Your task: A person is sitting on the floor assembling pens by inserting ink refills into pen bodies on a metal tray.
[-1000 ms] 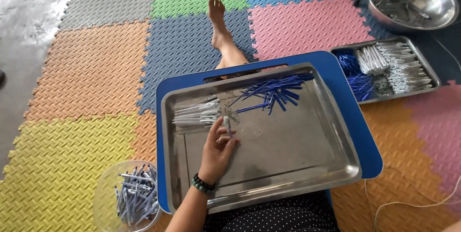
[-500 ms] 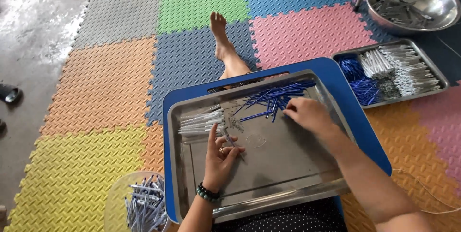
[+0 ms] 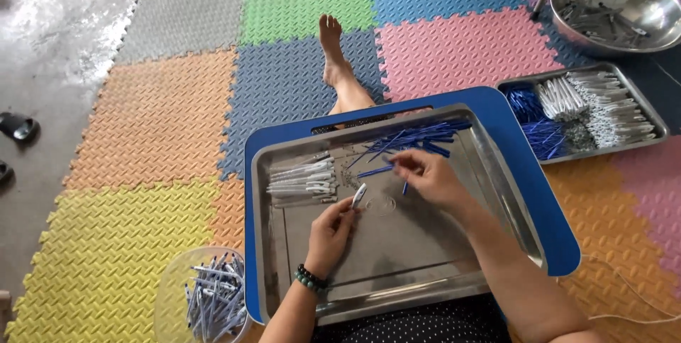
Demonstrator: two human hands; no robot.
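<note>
A small white pen barrel [image 3: 360, 195] stood pinched at the fingertips of the left hand [image 3: 330, 233], its tip poking up and to the right, just above the bare middle of the steel tray [image 3: 397, 244]. The left hand's fingers were drawn together around the barrel's lower end, and a dark bead bracelet [image 3: 311, 279] circled that wrist. Just to the right, the right hand [image 3: 425, 176] hovered over the tray with its fingers curled in, thumb and forefinger pressed on a thin blue refill [image 3: 405, 187] that hung down from them; the refill was near the barrel but not touching it.

Behind the right hand, at the tray's far edge, lay a loose heap of blue refills [image 3: 415, 137]. To the left of the barrel, a row of white pen barrels [image 3: 301, 178] lay side by side on the tray floor, close to the left hand's fingertips. The steel tray rested on a blue plastic tray [image 3: 528, 194] across the person's lap, with one bare foot [image 3: 331, 45] stretched out on the coloured foam mats [image 3: 163, 116].

At lower left a clear plastic tub [image 3: 213, 297] held assembled pens. To the right on the floor sat a second steel tray [image 3: 585, 112] with blue and white parts, and beyond it a round steel bowl [image 3: 613, 6]. Dark sandals [image 3: 18, 129] lay on the concrete at far left.
</note>
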